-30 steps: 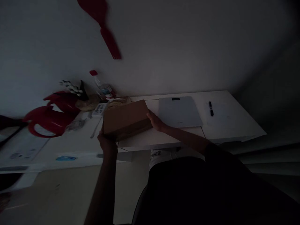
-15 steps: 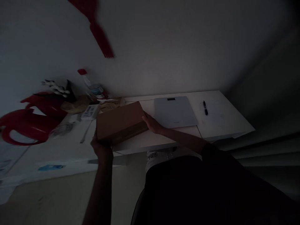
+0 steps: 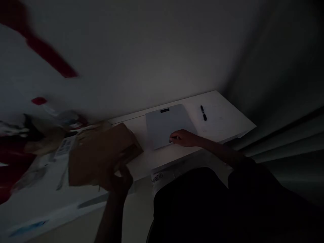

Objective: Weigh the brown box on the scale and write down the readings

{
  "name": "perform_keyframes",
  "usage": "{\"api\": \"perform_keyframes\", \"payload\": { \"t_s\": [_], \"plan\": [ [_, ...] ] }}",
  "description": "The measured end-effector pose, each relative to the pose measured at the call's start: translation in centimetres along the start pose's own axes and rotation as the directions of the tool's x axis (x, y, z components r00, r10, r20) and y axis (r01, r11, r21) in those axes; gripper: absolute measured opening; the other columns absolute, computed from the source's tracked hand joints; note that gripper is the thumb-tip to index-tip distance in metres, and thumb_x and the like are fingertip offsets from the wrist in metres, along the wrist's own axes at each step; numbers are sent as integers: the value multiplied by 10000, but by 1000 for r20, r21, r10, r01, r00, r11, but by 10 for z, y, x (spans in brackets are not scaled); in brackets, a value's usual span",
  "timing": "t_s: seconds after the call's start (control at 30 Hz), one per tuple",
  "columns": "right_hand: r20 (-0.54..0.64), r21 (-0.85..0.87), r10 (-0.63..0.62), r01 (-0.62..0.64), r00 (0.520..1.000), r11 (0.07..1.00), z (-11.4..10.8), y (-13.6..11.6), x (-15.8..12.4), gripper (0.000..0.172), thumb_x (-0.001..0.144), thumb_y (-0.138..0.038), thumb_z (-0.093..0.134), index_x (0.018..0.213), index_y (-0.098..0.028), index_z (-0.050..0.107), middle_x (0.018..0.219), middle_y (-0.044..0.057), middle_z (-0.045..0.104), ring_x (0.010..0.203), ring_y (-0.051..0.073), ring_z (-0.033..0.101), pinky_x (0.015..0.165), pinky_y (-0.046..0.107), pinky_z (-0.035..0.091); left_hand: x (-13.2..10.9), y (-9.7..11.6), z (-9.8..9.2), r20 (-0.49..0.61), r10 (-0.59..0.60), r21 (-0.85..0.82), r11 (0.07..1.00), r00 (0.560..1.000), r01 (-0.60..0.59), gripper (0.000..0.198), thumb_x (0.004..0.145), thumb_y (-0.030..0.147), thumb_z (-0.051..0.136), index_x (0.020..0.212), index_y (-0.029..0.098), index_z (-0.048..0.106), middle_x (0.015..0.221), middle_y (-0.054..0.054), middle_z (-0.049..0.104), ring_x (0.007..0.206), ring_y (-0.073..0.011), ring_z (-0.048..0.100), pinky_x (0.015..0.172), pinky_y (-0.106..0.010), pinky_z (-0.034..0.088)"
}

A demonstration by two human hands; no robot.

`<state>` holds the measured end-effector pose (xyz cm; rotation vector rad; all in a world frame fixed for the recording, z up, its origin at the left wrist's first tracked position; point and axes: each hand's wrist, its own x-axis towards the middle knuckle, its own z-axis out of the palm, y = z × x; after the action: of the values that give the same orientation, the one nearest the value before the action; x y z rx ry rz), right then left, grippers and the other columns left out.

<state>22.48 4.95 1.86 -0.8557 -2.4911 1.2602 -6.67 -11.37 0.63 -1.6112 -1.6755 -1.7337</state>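
A closed brown cardboard box point(image 3: 98, 152) rests on the white table's left part, blurred. My left hand point(image 3: 120, 179) is at the box's near side, with fingers curved and a gap showing by the thumb. Blur hides whether it grips the box. My right hand point(image 3: 186, 137) is over the near edge of a flat grey bathroom scale point(image 3: 167, 123) with a small dark display. Its fingertips are pinched together, and a small pale spot shows at them, too unclear to name.
A black pen point(image 3: 203, 113) lies on paper point(image 3: 215, 123) right of the scale. Left of the box are a white labelled pack point(image 3: 65, 146), a red-capped bottle point(image 3: 68, 118) and a red object point(image 3: 15, 162). A red hanging item point(image 3: 50, 57) is on the wall.
My right hand has left the box and moved over the scale, its fingers now pinched. My left hand has shifted along the box's near side. The view has swung right.
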Motion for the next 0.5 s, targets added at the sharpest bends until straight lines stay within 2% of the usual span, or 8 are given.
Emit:
{"api": "perform_keyframes", "payload": {
  "t_s": [0.03,0.07,0.1,0.17,0.23,0.3,0.43,0.5],
  "plan": [
    [-27,-51,30,-31,999,998,-15,8,-13,438,1056,-491,433,1112,-182,738,1047,113,765,648,148,591,617,293,425,1,9,17,123,221,-21,975,967,-220,345,788,200,667,1107,308,740,961,-46,753,965,-321,700,935,-494,510],
    [-70,-107,54,-62,996,992,-29,16,-24,407,1056,-469,443,1087,-181,729,1041,115,759,668,150,591,624,289,416,3,18,34,215,434,-52,900,875,-433,416,759,150,662,1144,296,722,922,-45,759,856,-293,704,831,-449,525],
    [-129,-171,79,-101,989,980,-43,25,-34,371,1056,-440,450,1061,-179,713,1038,117,751,702,157,600,637,286,412,5,29,53,277,567,-81,818,776,-569,457,750,111,654,1172,277,703,896,-49,760,773,-265,691,745,-411,512],
    [-275,-300,141,-224,951,927,-71,43,-49,298,1055,-384,458,1022,-173,666,1012,120,734,749,175,603,642,285,389,6,54,92,364,721,-185,676,590,-713,442,792,95,633,1206,244,667,897,-71,768,753,-251,686,668,-386,482],
    [-404,-399,208,-376,891,836,-96,61,-57,240,1052,-359,469,1035,-171,617,998,124,723,767,194,595,623,291,347,3,79,130,412,790,-280,584,454,-762,363,872,117,588,1215,220,651,938,-97,772,804,-258,690,687,-399,495],
    [-458,-448,275,-486,846,750,-118,79,-59,217,1052,-342,463,1106,-167,581,1038,140,722,784,212,592,609,300,310,-5,103,166,503,807,-348,517,310,-782,337,933,103,530,1234,198,648,1023,-116,768,884,-253,691,747,-398,515],
    [-421,-465,348,-529,838,710,-148,110,-50,278,1029,-202,403,1279,-181,524,1074,134,728,708,200,562,584,305,282,-25,138,229,655,755,-487,445,22,-752,378,990,119,464,1341,155,598,1138,-153,724,989,-264,669,818,-402,519],
    [-384,-466,357,-512,852,722,-156,123,-43,343,999,-162,423,1330,-202,504,1076,119,731,686,195,554,578,303,282,-33,149,254,697,715,-527,464,-50,-712,383,996,143,465,1361,158,579,1205,-164,695,1062,-277,651,875,-418,519]
  ]
}}
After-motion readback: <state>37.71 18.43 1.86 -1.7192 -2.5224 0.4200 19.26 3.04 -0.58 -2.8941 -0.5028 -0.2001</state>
